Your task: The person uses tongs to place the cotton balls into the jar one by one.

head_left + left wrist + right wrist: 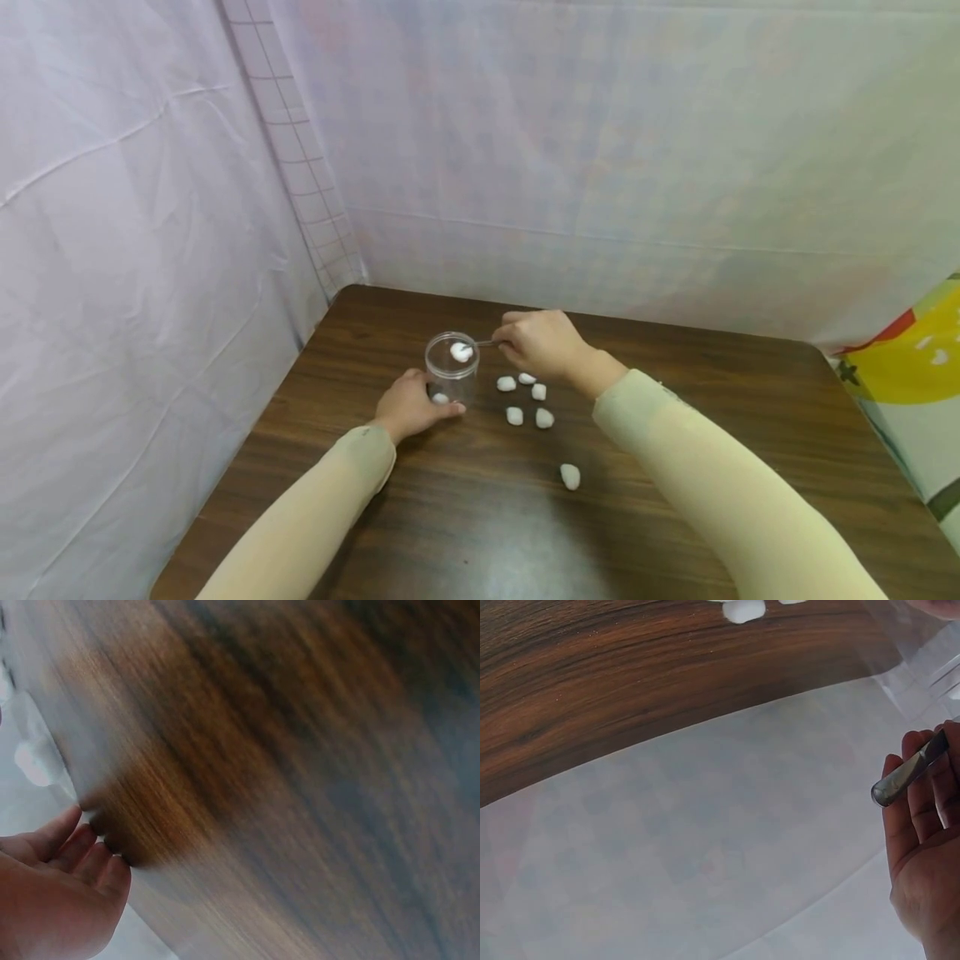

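Note:
A clear jar stands upright without a lid, a white lump inside near its bottom. My left hand holds it low on the near left side, thumb along the front. Pinched in my right hand is a slim metal utensil, pointing left over the rim. At its tip another white lump, marshmallow-like, shows within the jar's mouth. The utensil's rounded handle end sticks out from the fingers in the right wrist view; I cannot tell from its tip whether it is a fork or spoon.
Several white lumps lie grouped on the brown wooden table right of the jar. One more lump sits apart, nearer the front. Pale curtains hang behind the table and along its left side.

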### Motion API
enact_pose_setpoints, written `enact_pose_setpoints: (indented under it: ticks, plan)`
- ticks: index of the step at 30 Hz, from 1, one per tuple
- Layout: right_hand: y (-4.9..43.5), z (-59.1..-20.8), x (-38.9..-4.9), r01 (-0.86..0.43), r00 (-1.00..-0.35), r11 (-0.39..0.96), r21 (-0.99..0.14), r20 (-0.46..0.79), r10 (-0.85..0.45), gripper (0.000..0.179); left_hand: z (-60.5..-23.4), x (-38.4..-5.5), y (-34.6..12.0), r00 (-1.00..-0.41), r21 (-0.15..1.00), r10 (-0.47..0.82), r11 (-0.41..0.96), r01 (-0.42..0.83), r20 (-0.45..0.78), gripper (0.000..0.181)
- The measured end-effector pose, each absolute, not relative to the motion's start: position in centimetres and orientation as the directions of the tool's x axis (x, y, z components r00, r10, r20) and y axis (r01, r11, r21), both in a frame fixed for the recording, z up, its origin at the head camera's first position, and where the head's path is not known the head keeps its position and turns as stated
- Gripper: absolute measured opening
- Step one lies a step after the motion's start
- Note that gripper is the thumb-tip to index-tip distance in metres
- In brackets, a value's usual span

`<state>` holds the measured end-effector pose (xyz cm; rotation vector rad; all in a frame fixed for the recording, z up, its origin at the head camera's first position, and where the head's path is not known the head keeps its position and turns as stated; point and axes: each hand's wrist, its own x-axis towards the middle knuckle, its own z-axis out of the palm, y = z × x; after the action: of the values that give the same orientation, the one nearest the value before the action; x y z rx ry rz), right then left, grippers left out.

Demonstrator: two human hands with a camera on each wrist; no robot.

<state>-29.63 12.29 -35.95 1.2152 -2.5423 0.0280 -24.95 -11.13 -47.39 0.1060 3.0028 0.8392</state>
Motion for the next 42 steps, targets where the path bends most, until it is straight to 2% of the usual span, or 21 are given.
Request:
enact_pose_setpoints:
  ticks: [30, 42]
  plan:
    - [13.1, -36.2, -29.2, -0.778, -0.554, 0.612, 0.138, 0.306, -0.774, 0.016, -46.8, -24.4, -10.9, -0.997, 0.517, 0.070, 0.854, 0.054, -0.011, 0.079]
    - [17.4, -36.4, -27.2, -0.791, -0.509, 0.595, 0.145, 0.383, -0.771, 0.012, -47.2, -24.9, -11.2, -0.996, 0.507, 0.083, 0.858, 0.079, 0.015, 0.077]
